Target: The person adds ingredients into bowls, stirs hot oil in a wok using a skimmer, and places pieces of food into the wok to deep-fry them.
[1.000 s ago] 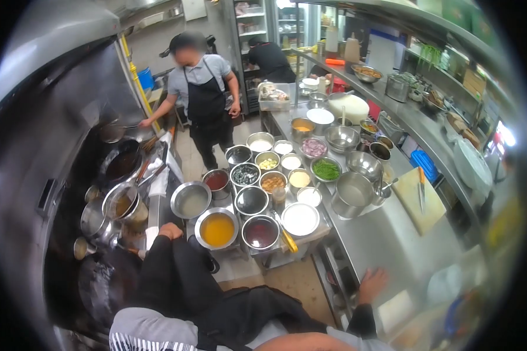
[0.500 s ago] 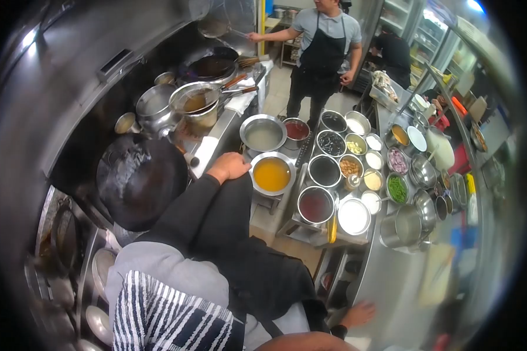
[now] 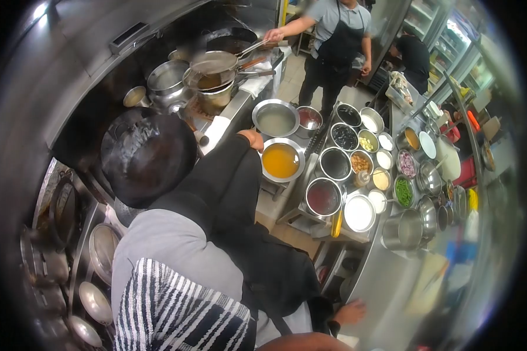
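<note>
My left hand [image 3: 252, 139] is at the end of a black sleeve, close beside the rims of two metal basins. One basin holds cloudy water [image 3: 276, 120], the other an orange-yellow liquid [image 3: 280, 161]. Sleeve and angle hide most of its fingers, so I cannot tell whether it grips anything. At the lower right, my right hand [image 3: 351, 312] lies with fingers stretched out on the steel counter [image 3: 386, 286], holding nothing. A large black wok [image 3: 149, 155] sits on the stove left of my left arm.
A co-worker [image 3: 339, 35] in a dark apron holds a wire strainer [image 3: 214, 62] above a pot [image 3: 215, 99]. Several round containers stand right of the basins, among them a dark red liquid [image 3: 323, 197] and green vegetables [image 3: 403, 192]. A cutting board [image 3: 427, 284] lies on the counter.
The co-worker's strainer has come down from the back of the stove to above the pot. My view has shifted, and less of my left hand shows. My right hand stays on the counter.
</note>
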A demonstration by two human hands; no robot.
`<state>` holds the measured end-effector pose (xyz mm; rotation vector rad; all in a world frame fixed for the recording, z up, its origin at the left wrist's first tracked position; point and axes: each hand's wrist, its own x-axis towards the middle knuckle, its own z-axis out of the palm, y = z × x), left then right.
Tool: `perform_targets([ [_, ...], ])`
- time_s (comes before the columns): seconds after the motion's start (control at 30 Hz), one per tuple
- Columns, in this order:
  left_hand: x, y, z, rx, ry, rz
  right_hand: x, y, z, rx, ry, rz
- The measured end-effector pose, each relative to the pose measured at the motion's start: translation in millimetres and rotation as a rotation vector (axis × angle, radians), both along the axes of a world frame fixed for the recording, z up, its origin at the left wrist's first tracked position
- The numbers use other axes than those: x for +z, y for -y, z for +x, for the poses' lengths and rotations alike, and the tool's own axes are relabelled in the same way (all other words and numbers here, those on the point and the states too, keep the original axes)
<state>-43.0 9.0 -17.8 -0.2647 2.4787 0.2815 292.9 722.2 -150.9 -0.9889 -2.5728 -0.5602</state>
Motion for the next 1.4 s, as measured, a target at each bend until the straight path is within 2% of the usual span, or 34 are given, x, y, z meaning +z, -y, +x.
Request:
perform_targets([
  [0.07, -11.7, 1.1, -8.4, 0.001, 0.026, 0.0, -12.1, -9.0, 3.1, 0.081, 0.025, 0.126],
  [0.17, -25.0, 1.0, -16.0, -0.01, 0.102, -0.03, -27.1, -17.4, 0.6, 0.026, -0.08, 0.067],
  [0.3, -32.0, 2.6, -18.1, -0.018, 0.095, -0.047, -21.0, -14.4, 3.5, -0.007, -0.037, 0.032],
  [0.5, -27.9, 5.0, -11.9, -0.027, -0.031, -0.126, -6.7, -3.6, 0.7, -0.014, 0.015, 0.004],
  [0.57, -24.4, 6.3, -8.7, 0.022, -0.04, -0.116, 4.7, -1.8, -2.7, -0.068, -0.043, -0.186],
  [0.67, -11.2, 2.6, -0.3, 0.008, -0.072, -0.138, -8.3, -9.0, -3.3, -0.085, -0.066, -0.126],
  [0.73, -34.4, 12.9, -6.9, 0.062, -0.166, -0.119, -13.1, -14.2, -3.3, -0.09, -0.089, -0.156],
  [0.77, -25.7, 8.8, 1.1, 0.089, -0.275, -0.099, -15.6, -13.5, -1.9, -0.085, -0.094, -0.189],
  [0.8, -6.4, 1.9, 2.7, 0.095, -0.133, -0.125, -13.5, -10.2, -1.5, -0.101, -0.104, -0.194],
  [0.9, -4.8, 2.5, -1.7, 0.084, -0.147, -0.111, -6.1, -1.3, -1.1, -0.178, -0.068, -0.321],
  [0.97, 12.8, -2.2, 12.8, 0.164, -0.305, -0.026, -5.4, -1.4, 1.0, -0.115, -0.082, -0.215],
  [1.0, 15.6, -2.6, 18.1, 0.172, -0.291, -0.029, 5.6, 4.7, -0.2, -0.108, -0.067, -0.215],
  [1.07, 19.9, -5.4, 23.5, 0.215, -0.395, 0.015, 34.2, 18.9, -3.6, -0.084, -0.043, -0.322],
  [1.13, 30.4, -10.8, 36.4, 0.238, -0.442, 0.035, 22.8, 14.2, -2.4, -0.051, -0.057, -0.267],
  [1.17, 20.2, -8.0, 36.1, 0.232, -0.461, 0.024, 18.0, 10.8, -1.7, -0.035, -0.092, -0.212],
  [1.27, 37.8, -18.5, 49.7, 0.176, -0.438, 0.041, 18.8, 7.4, -4.4, -0.056, -0.068, -0.226],
  [1.4, 26.2, -11.8, 47.5, 0.181, -0.446, 0.049, 12.3, 2.1, -2.5, 0.01, -0.105, -0.181],
])
